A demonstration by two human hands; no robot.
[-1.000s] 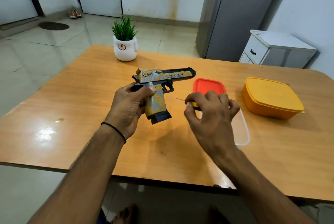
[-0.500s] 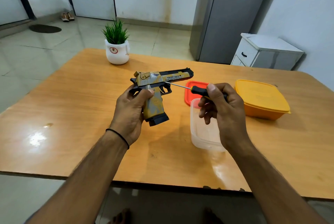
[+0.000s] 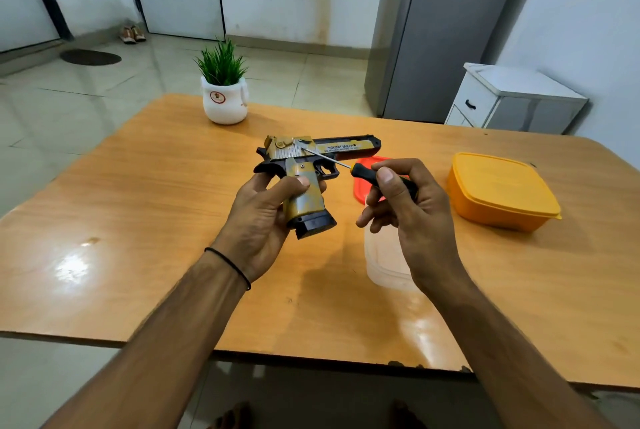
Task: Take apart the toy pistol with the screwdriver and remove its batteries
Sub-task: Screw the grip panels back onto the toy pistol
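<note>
Centre frame, our left hand (image 3: 263,217) clamps its fingers round the toy pistol (image 3: 311,151) grip. The screwdriver (image 3: 363,174) tip meets the slide, pinched by our right hand (image 3: 412,217). Pistol intact: all screws and batteries remain.

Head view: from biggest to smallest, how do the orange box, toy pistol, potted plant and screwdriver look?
Largest: orange box and toy pistol, about alike; the pistol is nearer, so unranked.
Next: potted plant.
Smallest: screwdriver, partly hidden in the right hand.
</note>
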